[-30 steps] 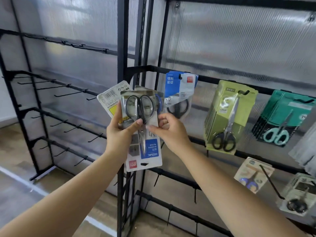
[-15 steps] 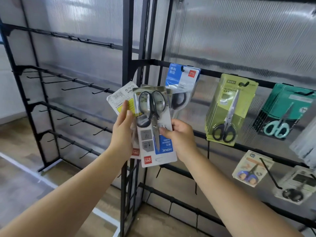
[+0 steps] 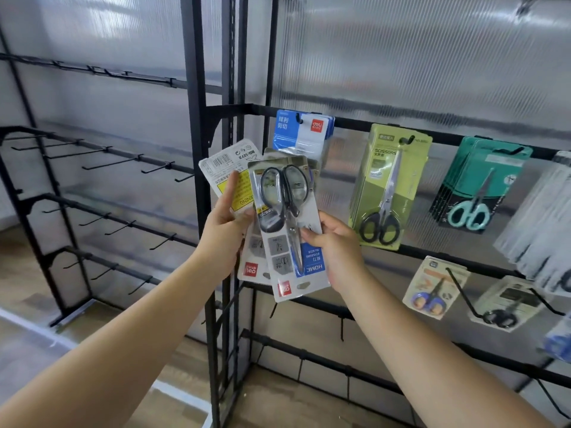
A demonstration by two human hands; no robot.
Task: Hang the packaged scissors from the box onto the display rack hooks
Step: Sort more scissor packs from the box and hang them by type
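Observation:
Both hands hold a fanned stack of packaged scissors in front of the black display rack (image 3: 197,125). My right hand (image 3: 335,245) pinches the front pack (image 3: 285,211), black-handled scissors held upside down with its hang hole at the bottom. My left hand (image 3: 224,230) grips the packs behind it, including one turned to show its white back with a yellow label (image 3: 228,171). Just above and behind them, a blue-and-white pack (image 3: 304,131) hangs on a rack hook.
On the rack's right section hang green packs (image 3: 391,186), teal packs (image 3: 482,186), white packs (image 3: 540,211) and lower small packs (image 3: 435,285). Bare hooks (image 3: 123,162) line the left section. A bare hook (image 3: 460,291) juts out at lower right. Wooden floor lies below.
The front pack has slid right and down, away from the stack in my left hand. The view has shifted slightly, bringing the rack closer.

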